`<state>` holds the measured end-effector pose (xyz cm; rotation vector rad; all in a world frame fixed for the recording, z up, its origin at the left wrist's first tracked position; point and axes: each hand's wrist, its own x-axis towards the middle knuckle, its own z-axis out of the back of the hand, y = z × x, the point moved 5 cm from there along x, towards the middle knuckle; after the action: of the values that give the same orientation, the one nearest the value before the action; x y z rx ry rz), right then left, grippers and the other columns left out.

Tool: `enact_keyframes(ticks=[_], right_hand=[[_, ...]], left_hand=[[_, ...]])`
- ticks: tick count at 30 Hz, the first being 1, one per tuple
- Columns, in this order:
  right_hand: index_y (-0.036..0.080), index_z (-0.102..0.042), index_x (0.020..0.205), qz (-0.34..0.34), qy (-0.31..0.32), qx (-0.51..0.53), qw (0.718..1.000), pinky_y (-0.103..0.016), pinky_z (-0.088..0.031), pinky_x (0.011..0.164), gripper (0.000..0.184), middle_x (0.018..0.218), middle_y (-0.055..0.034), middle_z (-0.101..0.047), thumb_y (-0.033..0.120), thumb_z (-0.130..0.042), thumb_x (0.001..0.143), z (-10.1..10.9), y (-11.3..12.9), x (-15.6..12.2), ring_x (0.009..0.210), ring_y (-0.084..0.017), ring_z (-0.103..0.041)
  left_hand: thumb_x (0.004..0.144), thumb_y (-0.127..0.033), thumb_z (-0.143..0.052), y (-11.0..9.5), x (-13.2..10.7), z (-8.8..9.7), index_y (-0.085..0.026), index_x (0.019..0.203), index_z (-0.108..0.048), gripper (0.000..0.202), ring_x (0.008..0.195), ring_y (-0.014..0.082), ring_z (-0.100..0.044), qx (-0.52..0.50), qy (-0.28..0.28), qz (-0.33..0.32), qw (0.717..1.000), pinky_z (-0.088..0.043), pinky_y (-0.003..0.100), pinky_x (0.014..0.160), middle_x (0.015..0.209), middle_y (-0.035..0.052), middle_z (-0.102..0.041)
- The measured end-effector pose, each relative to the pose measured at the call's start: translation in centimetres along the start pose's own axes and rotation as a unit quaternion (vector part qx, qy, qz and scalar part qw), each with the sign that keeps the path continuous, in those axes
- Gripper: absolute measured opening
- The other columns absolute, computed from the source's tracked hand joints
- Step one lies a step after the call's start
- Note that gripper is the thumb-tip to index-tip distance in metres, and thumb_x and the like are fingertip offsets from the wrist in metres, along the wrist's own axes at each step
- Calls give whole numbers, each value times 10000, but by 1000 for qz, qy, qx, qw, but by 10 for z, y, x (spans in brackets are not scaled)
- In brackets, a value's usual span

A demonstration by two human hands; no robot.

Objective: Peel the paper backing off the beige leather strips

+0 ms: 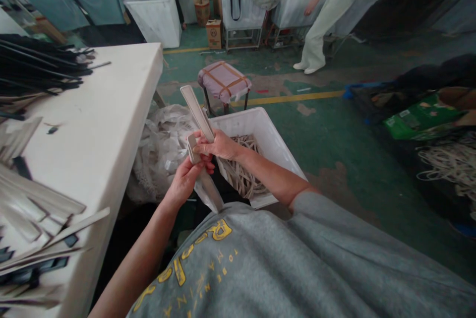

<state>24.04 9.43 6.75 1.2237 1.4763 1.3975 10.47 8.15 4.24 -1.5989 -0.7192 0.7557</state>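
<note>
A flat beige strap [197, 112] is in my two hands, above my lap. My right hand [222, 145] is closed around its middle, and a stiff-looking length sticks up and away from me. Just below, my left hand [185, 180] pinches a shorter beige end close to my right fingers. A wider pale length hangs down toward my shirt; whether all these lengths are one piece I cannot tell. Under my right forearm stands a white plastic bin [277, 147], holding a tangle of narrow beige straps [250, 174].
A white table [111, 90] on my left bears black straps [33, 67] and beige straps [26, 204]. Clear plastic bags [159, 154] lie beside the bin. Beyond is a cushioned stool [225, 80]. A person [327, 15] stands near wheeled bins; another is farther left.
</note>
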Motion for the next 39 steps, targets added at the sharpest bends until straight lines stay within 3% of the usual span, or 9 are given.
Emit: enact_keyframes(ticks=[5,10,14,18,21,24,29,34,39], right_hand=[[136,-632,786,32,-51,-129,990,-215,-420,527,363,625,28,-561,480,-746,809,7,16,-14,550,-95,-510],[148,-654,737,108,-106,-236,960,-222,-429,652,333,718,-7,-594,445,-683,886,7,35,-38,717,-124,-538],[145,-700,823,96,-159,-217,958,-231,-423,637,410,814,-40,-635,542,-647,910,16,41,-57,754,-144,-539],[143,-743,892,81,-174,-185,964,-239,-445,600,484,838,-47,-663,612,-624,903,25,44,-70,715,-146,-540],[148,-758,941,65,-137,-168,974,-237,-459,566,471,915,-54,-703,590,-594,926,24,42,-73,692,-140,-563],[151,-757,959,64,-109,-197,972,-249,-499,657,385,953,-55,-717,502,-599,942,18,39,-72,765,-152,-613],[159,-744,921,91,-108,-219,965,-272,-503,789,349,947,-56,-709,473,-594,946,11,35,-69,861,-171,-638],[167,-721,851,69,-188,-229,953,-258,-475,677,474,829,-43,-647,610,-574,933,25,38,-74,782,-167,-569],[155,-712,865,68,-164,-237,955,-256,-453,673,448,827,-41,-634,578,-586,941,25,45,-74,800,-172,-562]], left_hand=[[905,-580,-618,-12,-2,-9,-172,892,-647,409,604,145,-595,69,10,-21,997,-493,287,608,754,26,-666],[913,-583,-592,-12,-8,-21,-189,814,-663,413,700,200,-630,124,5,-54,991,-509,335,731,760,49,-690],[960,-462,-524,9,-19,-26,-210,800,-673,333,750,214,-618,214,20,-64,974,-476,332,773,766,45,-677],[953,-431,-510,45,-31,-27,-222,743,-656,331,723,215,-592,260,53,-11,964,-453,327,721,730,32,-643],[884,-487,-639,50,-32,-30,-210,847,-693,285,761,221,-612,227,79,0,971,-474,326,733,802,41,-678],[901,-597,-595,24,-20,-30,-195,1031,-700,435,907,251,-660,116,49,-44,991,-514,352,834,980,83,-724],[922,-628,-562,-7,1,-27,-187,876,-717,470,838,234,-655,75,-39,-67,994,-523,333,794,861,70,-720],[911,-652,-569,29,-17,-35,-195,907,-714,480,743,207,-629,75,11,-16,997,-507,316,680,829,59,-710],[945,-653,-500,47,-33,-35,-185,973,-745,530,882,251,-669,43,44,28,998,-537,361,781,951,102,-742]])
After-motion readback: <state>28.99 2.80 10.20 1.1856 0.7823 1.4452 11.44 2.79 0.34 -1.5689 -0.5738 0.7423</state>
